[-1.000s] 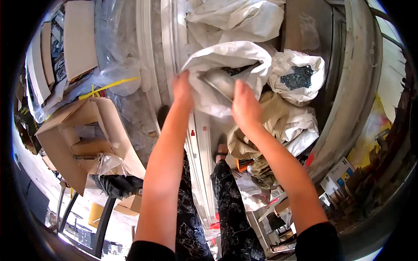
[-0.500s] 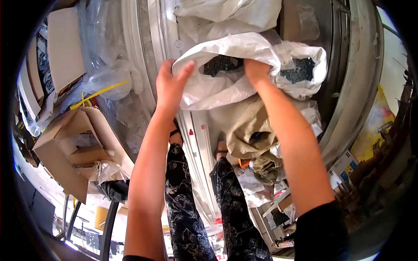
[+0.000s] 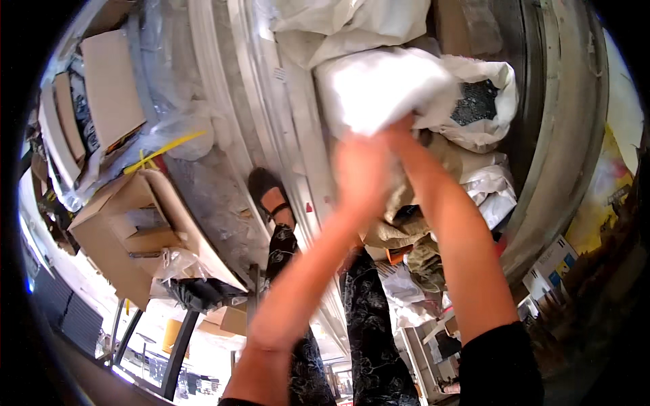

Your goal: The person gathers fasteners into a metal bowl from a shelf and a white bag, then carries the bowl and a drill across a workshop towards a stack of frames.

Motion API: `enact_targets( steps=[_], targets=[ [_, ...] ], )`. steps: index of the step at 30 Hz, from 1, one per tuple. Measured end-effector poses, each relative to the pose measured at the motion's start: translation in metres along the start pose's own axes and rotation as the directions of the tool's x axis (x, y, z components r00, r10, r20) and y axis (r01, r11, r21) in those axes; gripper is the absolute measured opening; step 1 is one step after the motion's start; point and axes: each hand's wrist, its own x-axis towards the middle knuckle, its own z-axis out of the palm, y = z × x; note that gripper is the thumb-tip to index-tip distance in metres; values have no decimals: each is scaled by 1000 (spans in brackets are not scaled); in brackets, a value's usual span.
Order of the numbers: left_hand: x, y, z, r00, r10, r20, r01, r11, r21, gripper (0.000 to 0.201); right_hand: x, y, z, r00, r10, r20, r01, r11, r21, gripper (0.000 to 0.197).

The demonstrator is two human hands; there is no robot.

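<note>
Both hands are together at the near edge of a white woven sack (image 3: 382, 84), whose mouth is drawn together and folded over, so its contents are hidden. My left hand (image 3: 363, 166) is smeared by motion but appears closed on the sack's gathered rim. Beside it, my right hand (image 3: 401, 132) grips the same edge, its fingers partly hidden by the sack. Just to the right, a second white sack (image 3: 504, 101) stands with its mouth wide, showing small dark pieces (image 3: 476, 101) inside.
Another white sack (image 3: 359, 20) lies beyond. Nearer me are a tan sack (image 3: 443, 159) and crumpled bags (image 3: 426, 264). Long pale metal rails (image 3: 298, 122) run along the floor by my feet. At left are an opened cardboard box (image 3: 112, 230), plastic film (image 3: 176, 81) and a yellow strap (image 3: 166, 145).
My left hand has swung right with the sack's rim, next to my right hand. The sack's mouth has closed over its dark contents. My right hand has come out of the mouth.
</note>
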Motion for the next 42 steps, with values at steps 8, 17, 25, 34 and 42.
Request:
enact_targets(
  steps=[8, 17, 25, 34, 42],
  targets=[
    [-46, 26, 19, 968, 142, 208, 19, 780, -625, 30, 35, 103, 24, 816, -543, 196, 507, 837, 207, 49],
    [40, -9, -52, 990, -60, -131, -33, 793, -609, 30, -4, 44, 16, 776, 249, 580, -568, 677, 468, 43],
    [24, -29, -88, 979, 112, -168, -107, 993, 40, 26, -96, -1, -66, 830, 496, 255, -492, 435, 754, 39],
    [-80, -62, -111, 971, 55, -234, -55, 998, 7, 17, -122, -9, -66, 482, 707, 517, -681, -69, 729, 43],
    [-181, -88, -125, 979, -110, -172, 130, 985, 113, 15, -124, -47, -92, 332, 784, 525, -708, -161, 688, 39]
  ],
)
